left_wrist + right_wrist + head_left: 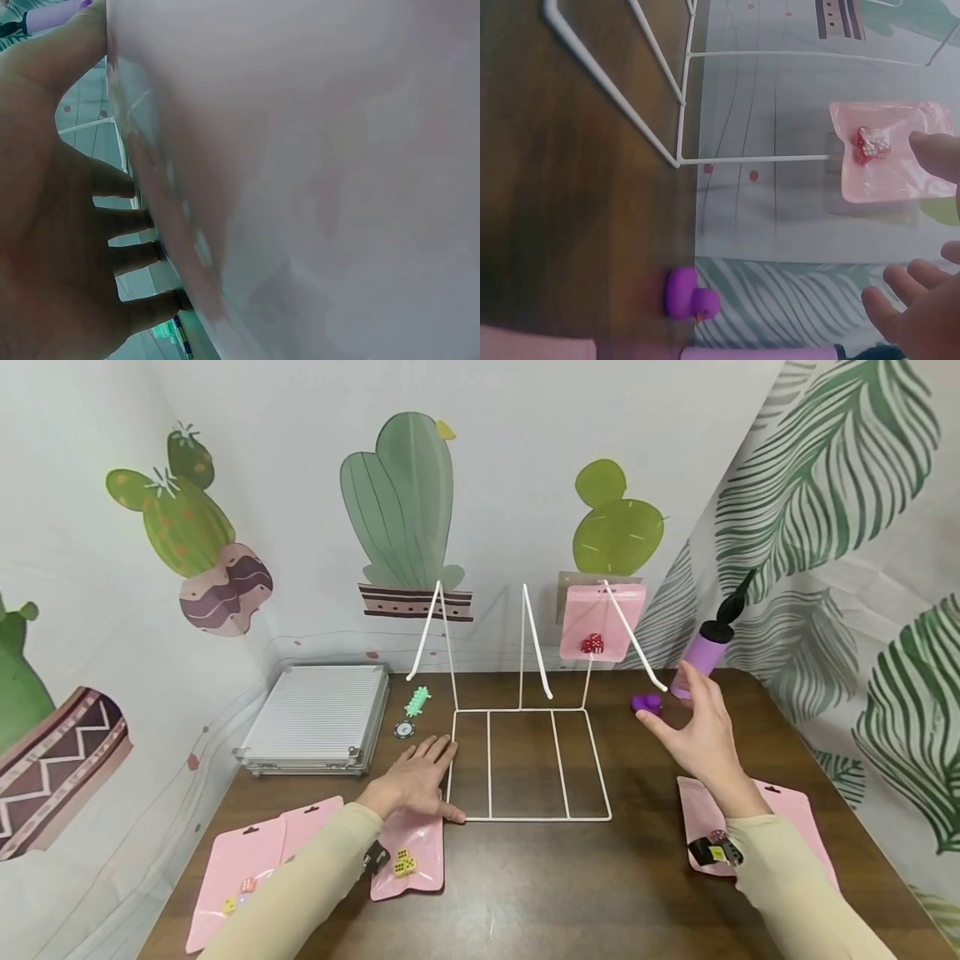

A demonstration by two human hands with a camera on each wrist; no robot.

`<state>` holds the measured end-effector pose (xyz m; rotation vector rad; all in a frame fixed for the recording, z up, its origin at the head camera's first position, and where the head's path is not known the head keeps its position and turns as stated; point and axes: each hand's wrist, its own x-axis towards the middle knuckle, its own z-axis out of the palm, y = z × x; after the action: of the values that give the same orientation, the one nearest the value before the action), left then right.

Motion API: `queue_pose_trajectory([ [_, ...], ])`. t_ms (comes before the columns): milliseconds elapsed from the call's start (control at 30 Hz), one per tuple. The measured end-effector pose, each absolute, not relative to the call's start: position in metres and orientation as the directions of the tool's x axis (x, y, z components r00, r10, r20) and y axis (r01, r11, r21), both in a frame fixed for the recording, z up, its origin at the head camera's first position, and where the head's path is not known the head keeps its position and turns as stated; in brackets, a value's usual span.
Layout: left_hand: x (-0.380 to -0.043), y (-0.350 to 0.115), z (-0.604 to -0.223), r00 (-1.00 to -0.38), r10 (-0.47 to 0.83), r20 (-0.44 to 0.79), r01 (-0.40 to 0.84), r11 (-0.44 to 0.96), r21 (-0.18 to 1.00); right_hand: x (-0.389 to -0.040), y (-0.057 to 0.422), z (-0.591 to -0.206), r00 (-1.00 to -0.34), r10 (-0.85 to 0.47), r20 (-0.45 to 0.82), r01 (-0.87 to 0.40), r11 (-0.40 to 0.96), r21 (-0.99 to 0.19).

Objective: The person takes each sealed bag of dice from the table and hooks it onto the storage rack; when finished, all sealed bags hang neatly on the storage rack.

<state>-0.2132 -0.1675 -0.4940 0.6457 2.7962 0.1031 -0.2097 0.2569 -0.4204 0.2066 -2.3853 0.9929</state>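
A white wire display rack (pixel 525 819) with three slanted prongs stands mid-table. My left hand (pixel 412 781) lies at its left side, fingers spread and thumb by the front-left corner. Partly under that hand and wrist is a pink pouch (pixel 423 852) with yellow dice; it fills much of the left wrist view. Another pink pouch (pixel 577 618), with red dice, hangs on the right prong. My right hand (pixel 701 735) is raised right of the rack, thumb and fingers apart with nothing between them. Near it sits a purple rubber duck (pixel 681 294).
A silver case (pixel 322 718) stands at the back left, beside a green toy (pixel 417 701) and a poker chip (pixel 404 729). More pink pouches (pixel 240 852) lie front left. Under my right forearm is another pink pouch (pixel 795 818). A purple hand pump (pixel 705 652) stands back right.
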Motion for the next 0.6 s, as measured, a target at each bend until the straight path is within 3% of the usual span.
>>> queue_pose_trajectory([
  [600, -0.214, -0.168, -0.494, -0.863, 0.445, -0.241, 0.424, 0.896, 0.135, -0.175, 0.277, -0.437, -0.901, 0.000, 0.434, -0.275, 0.774, -0.571],
])
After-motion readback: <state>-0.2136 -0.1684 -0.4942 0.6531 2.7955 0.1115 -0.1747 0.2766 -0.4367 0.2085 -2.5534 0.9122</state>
